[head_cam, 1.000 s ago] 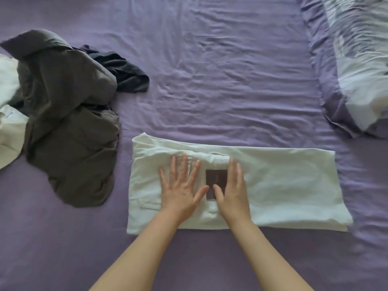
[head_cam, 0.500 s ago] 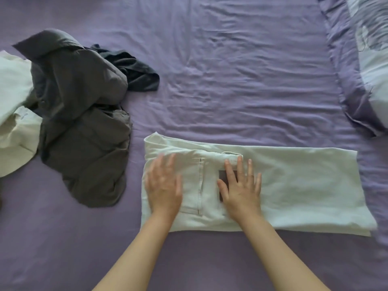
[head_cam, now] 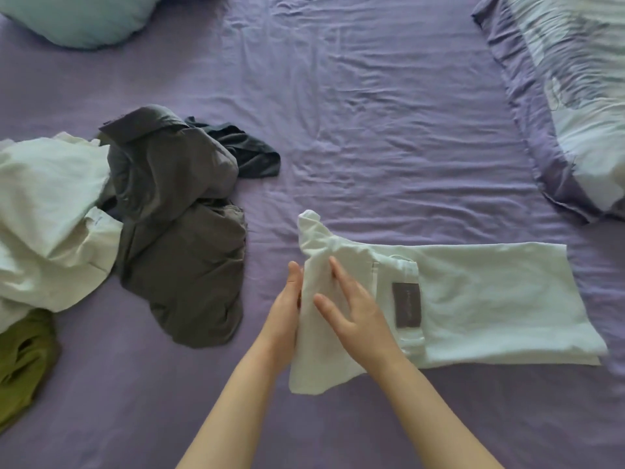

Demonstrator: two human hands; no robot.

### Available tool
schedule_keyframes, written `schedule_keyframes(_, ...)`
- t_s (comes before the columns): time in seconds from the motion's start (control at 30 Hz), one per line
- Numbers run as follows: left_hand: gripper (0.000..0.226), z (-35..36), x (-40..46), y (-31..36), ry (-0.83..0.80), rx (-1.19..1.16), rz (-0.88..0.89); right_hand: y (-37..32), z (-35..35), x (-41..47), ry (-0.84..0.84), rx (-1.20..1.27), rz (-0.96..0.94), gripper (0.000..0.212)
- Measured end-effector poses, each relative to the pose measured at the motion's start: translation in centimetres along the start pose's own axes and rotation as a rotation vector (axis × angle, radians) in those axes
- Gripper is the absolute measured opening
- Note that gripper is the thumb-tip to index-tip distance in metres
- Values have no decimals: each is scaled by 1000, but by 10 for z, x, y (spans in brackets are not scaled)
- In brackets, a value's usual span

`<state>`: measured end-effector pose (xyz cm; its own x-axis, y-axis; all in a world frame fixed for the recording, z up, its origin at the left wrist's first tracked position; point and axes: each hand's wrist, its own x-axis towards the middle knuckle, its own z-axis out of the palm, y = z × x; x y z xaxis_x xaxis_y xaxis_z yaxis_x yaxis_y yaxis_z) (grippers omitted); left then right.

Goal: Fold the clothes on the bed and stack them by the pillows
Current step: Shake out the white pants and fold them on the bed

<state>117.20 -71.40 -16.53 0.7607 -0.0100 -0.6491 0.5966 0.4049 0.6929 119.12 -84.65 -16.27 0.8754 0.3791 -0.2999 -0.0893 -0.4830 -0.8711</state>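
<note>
One camera only, worn on my head. It looks forward and steeply down onto the bed sheet point(head_cam: 355, 130), close enough that my forearms enter from the bottom edge and my left hand point(head_cam: 287, 306) and right hand point(head_cam: 355, 313) sit just below centre. Wide-angle lens: the sheet's edges bow outward. The white trousers point(head_cam: 473, 299) lie low and right of centre. The heap of unfolded clothes point(head_cam: 176, 238) falls at the left, partly cut by the frame. A patterned pillow point(head_cam: 581, 106) fills the upper right corner, a pale blue pillow point(head_cam: 77, 18) the upper left. No second view to compare.
</note>
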Motion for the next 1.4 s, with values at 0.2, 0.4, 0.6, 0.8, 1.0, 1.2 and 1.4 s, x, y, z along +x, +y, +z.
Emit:
schedule_keyframes(0.2,65,80,-20,23,-282,126,38,-27,-61,-36,265,-78,36,85)
schedule_keyframes(0.4,57,179,-14,18,-382,238,63,9,-181,-64,380,-223,93,86)
schedule_keyframes(0.6,45,229,34,-31,-158,1056,440,89,-273,-62,379,-196,204,79)
schedule_keyframes(0.8,55,264,79,-86,-77,1562,370,168,-302,-48,348,-144,291,77)
schedule_keyframes(1.0,61,277,120,-124,4,1807,338,222,-308,-26,367,-224,284,71)
schedule_keyframes(1.2,63,273,143,-150,10,1919,345,265,-293,-20,362,-497,410,68)
schedule_keyframes(1.4,64,253,129,-146,128,1773,413,266,-284,-30,370,-531,484,69)
